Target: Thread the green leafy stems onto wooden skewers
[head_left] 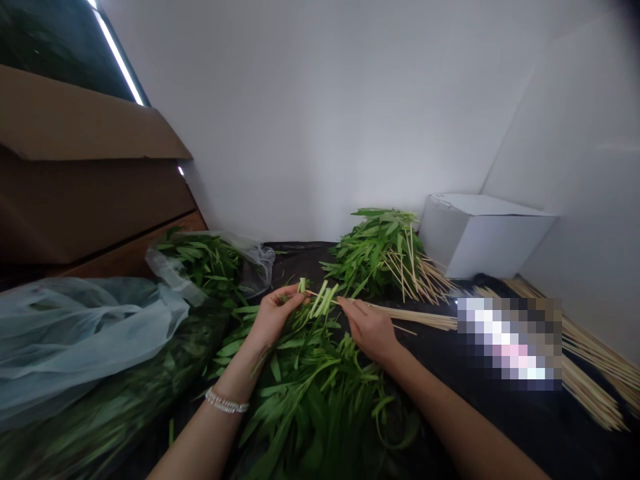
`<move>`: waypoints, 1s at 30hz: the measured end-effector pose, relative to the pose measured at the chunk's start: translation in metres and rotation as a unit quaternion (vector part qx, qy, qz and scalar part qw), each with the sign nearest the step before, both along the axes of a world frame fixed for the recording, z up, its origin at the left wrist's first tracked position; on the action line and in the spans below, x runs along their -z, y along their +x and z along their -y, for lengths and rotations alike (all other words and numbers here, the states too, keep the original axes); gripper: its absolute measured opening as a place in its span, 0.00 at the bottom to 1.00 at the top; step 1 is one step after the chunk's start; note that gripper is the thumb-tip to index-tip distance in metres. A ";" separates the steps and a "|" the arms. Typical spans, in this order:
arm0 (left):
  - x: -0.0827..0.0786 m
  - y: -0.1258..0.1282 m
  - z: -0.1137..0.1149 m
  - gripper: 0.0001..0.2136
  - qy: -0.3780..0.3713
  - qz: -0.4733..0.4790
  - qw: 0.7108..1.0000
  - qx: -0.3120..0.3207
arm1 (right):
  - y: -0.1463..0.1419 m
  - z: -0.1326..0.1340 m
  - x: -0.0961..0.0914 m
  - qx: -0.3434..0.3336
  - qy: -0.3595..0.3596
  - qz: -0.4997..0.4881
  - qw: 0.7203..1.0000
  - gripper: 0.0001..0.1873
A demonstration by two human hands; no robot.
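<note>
Several cut green stems [323, 300] are threaded side by side on a thin wooden skewer, held level between my hands. My left hand [280, 308] pinches a leafy green stem at the skewer's left end, thumb and fingers together. My right hand [369, 327] is closed around the skewer to the right of the stems. Long leaves hang from the threaded stems over a pile of loose leafy greens [310, 393] below. Just past my right hand lies a bunch of bare skewers [420, 317]. The skewer's tip is too small to make out.
Skewered greens [375, 250] are heaped by the back wall, beside a white box [493, 237]. Clear plastic bags [100, 340] of greens fill the left, below a cardboard box [85, 200]. More skewers [593, 393] lie at right, near a blurred-out patch.
</note>
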State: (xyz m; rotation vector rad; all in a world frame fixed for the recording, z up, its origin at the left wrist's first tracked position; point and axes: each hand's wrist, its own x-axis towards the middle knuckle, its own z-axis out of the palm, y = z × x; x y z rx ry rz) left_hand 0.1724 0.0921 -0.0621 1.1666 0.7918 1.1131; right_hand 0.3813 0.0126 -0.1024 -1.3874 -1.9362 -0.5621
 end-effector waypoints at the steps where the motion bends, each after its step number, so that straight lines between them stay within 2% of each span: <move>1: 0.000 0.000 0.000 0.18 0.001 -0.001 1.000 0.000 | 0.000 0.000 0.000 0.000 -0.001 0.001 1.000 0.20; 6: 0.000 0.000 0.000 0.19 0.017 -0.017 1.000 -0.015 | -0.001 0.000 0.000 0.004 -0.001 0.005 1.000 0.21; 10: -0.006 0.000 0.003 0.19 0.057 -0.070 0.995 -0.036 | -0.001 -0.001 0.001 0.006 0.004 0.006 1.000 0.21; 15: -0.008 0.000 0.003 0.14 0.156 -0.168 0.968 -0.100 | -0.001 -0.001 0.003 0.009 0.004 0.013 1.000 0.21; 18: -0.004 0.001 0.001 0.12 0.180 -0.198 0.958 -0.104 | -0.002 -0.001 0.004 0.010 0.006 0.019 1.000 0.20; 25: 0.001 0.004 0.001 0.13 0.223 -0.217 0.943 -0.122 | -0.003 -0.001 0.005 0.015 0.002 0.013 1.000 0.21; 30: 0.000 0.004 0.001 0.08 0.272 -0.221 0.926 -0.143 | -0.004 -0.001 0.004 0.014 0.003 0.010 1.000 0.20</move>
